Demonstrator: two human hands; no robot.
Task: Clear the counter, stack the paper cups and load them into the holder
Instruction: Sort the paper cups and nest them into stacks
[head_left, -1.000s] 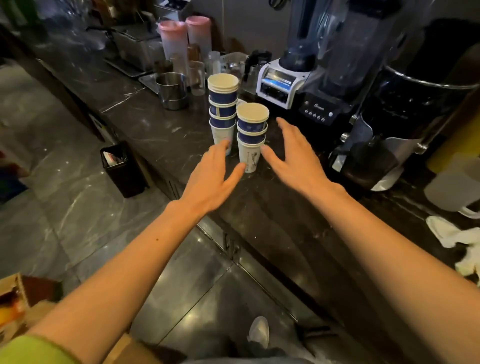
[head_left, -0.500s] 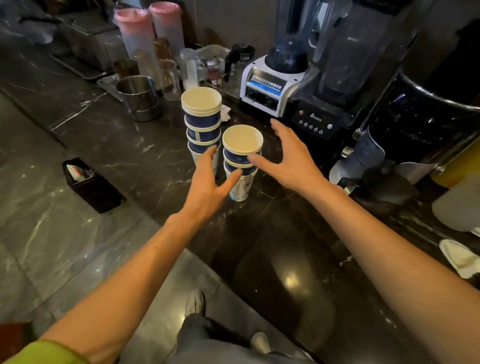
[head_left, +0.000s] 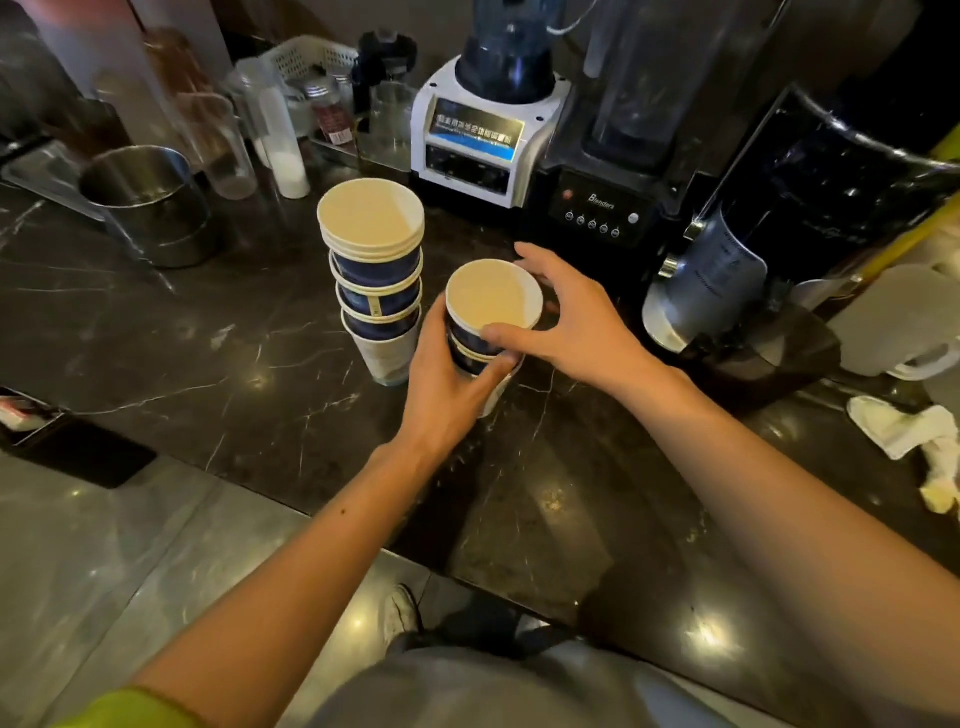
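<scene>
Near counter (head_left: 208, 364) front edge, both hands grip shorter cup stack (head_left: 488, 322)

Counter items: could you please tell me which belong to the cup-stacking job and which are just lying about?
Job:
short stack of blue-and-white paper cups, held by left hand and right hand
taller blue-and-white cup stack

Lying about:
steel pitcher
white blender
crumpled white cloth

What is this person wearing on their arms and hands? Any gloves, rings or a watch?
Both hands, the left hand and the right hand, are bare: no gloves, rings or watch show. The forearms are uncovered. Only a yellow-green sleeve edge appears on the left upper arm; no right sleeve is in view.
</scene>
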